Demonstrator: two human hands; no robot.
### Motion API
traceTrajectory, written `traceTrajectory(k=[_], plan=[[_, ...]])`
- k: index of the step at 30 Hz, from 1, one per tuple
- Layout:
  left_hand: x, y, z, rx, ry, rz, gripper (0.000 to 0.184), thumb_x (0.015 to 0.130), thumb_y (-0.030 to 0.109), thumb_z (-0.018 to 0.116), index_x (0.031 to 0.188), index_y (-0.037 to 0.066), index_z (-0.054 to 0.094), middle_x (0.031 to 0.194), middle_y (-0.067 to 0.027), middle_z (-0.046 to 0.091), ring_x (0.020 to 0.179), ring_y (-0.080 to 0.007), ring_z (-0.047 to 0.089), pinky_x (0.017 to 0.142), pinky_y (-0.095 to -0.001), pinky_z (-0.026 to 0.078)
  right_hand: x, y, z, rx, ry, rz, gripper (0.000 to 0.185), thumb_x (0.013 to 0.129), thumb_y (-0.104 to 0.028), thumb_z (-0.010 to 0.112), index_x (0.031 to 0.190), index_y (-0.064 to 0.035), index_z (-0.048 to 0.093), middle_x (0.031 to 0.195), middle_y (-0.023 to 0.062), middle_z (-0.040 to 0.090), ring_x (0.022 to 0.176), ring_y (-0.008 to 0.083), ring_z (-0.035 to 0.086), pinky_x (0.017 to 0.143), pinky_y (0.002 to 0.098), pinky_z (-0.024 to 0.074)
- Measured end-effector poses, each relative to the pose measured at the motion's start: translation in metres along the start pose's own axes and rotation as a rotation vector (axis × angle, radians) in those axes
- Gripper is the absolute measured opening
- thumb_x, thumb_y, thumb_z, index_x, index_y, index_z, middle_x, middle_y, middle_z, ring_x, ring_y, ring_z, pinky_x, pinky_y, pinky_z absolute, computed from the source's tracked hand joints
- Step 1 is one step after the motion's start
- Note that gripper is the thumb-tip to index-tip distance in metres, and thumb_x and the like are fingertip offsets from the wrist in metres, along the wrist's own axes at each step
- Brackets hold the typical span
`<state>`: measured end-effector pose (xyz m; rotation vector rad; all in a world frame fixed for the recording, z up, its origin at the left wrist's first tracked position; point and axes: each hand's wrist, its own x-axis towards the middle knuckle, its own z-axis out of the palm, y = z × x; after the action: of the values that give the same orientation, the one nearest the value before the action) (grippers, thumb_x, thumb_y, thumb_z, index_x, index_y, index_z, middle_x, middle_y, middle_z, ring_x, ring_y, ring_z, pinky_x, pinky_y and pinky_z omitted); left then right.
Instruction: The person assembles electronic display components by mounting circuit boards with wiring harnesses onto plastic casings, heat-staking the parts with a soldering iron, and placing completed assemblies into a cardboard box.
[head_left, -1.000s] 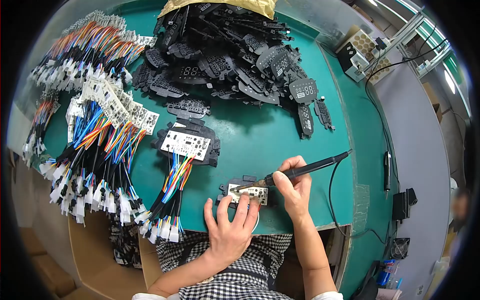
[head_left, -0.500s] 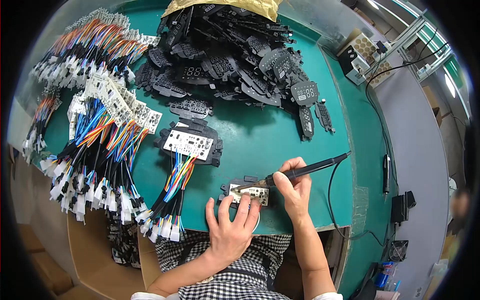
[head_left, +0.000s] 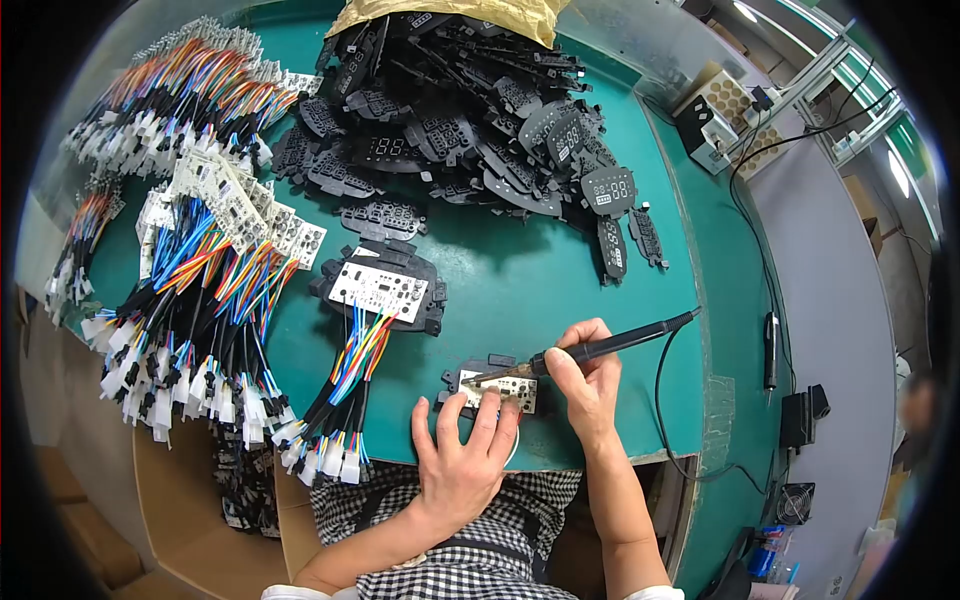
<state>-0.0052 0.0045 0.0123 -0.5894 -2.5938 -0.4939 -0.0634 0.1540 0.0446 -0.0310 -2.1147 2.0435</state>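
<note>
A white circuit board (head_left: 512,390) lies on a black plastic part (head_left: 497,361) near the table's front edge. My left hand (head_left: 463,460) rests there with its fingers spread, fingertips pressing on the board's lower edge. Wrapped round the handle of a soldering iron (head_left: 630,338) is my right hand (head_left: 588,385). The iron's tip touches or hovers just over the board's left end; which one is too small to tell. Another white board (head_left: 378,290) with coloured wires sits on a black part up and to the left.
Black plastic panels (head_left: 440,135) are heaped at the back under a yellow bag (head_left: 450,14). Boards with wire bundles (head_left: 215,290) cover the left side. At the right are the iron's cable (head_left: 662,420), a black pen-like tool (head_left: 770,350) and a small fan (head_left: 796,503).
Both hands and the iron stay almost in place over the board. The view has shifted very slightly.
</note>
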Motion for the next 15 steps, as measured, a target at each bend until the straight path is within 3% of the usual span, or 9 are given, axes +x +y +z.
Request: traceTrajectory(k=[1,3,9,13,15], plan=[[-0.0009,-0.0004,0.0011,0.0,0.001,0.0,0.027,0.076,0.017,0.058,0.103,0.013,0.062,0.113,-0.0025,0.053,0.103,-0.0267,0.045,0.09,-0.0562,0.035,0.0,0.0001,0.0001,-0.004,0.001,-0.009,0.019,0.079,-0.008,0.064,0.085,-0.0034,0.047,0.072,-0.003,0.046,0.06,0.0023,0.04,0.052,0.0169,0.0332],[-0.0033,-0.0018,0.0039,-0.012,-0.008,0.024,0.056,0.057,0.021,0.072,0.111,0.012,0.058,0.119,-0.0059,0.049,0.106,-0.0317,0.043,0.093,-0.0576,0.03,0.0,0.0003,0.0,-0.002,0.002,-0.008,0.019,0.079,-0.008,0.064,0.085,-0.0033,0.047,0.072,-0.0029,0.046,0.06,0.0025,0.04,0.052,0.0172,0.0333],[-0.0032,-0.0021,0.004,-0.013,-0.003,0.027,0.057,0.055,0.019,0.072,0.11,0.013,0.058,0.118,-0.0059,0.049,0.106,-0.0317,0.043,0.093,-0.0578,0.03,-0.0004,-0.0009,0.001,-0.005,0.005,-0.003,0.019,0.078,-0.007,0.064,0.085,-0.0031,0.047,0.072,-0.0024,0.046,0.061,0.0029,0.041,0.053,0.0177,0.0345],[-0.0024,-0.0012,0.0025,-0.026,-0.009,0.02,0.056,0.056,0.019,0.072,0.11,0.013,0.058,0.118,-0.006,0.049,0.106,-0.0317,0.043,0.093,-0.0578,0.03,-0.0008,-0.0019,0.0015,0.007,0.005,0.003,0.019,0.078,-0.007,0.064,0.085,-0.0031,0.047,0.072,-0.0023,0.047,0.061,0.0029,0.042,0.053,0.0177,0.0353],[0.0,-0.0001,-0.0006,-0.005,-0.001,-0.001,0.027,0.076,0.018,0.059,0.102,0.014,0.062,0.113,-0.002,0.053,0.102,-0.0265,0.045,0.09,-0.0562,0.034,-0.0006,-0.0018,0.0012,0.003,0.002,-0.001,0.019,0.078,-0.007,0.064,0.085,-0.0032,0.047,0.072,-0.0024,0.047,0.061,0.0028,0.042,0.053,0.0176,0.0353]])
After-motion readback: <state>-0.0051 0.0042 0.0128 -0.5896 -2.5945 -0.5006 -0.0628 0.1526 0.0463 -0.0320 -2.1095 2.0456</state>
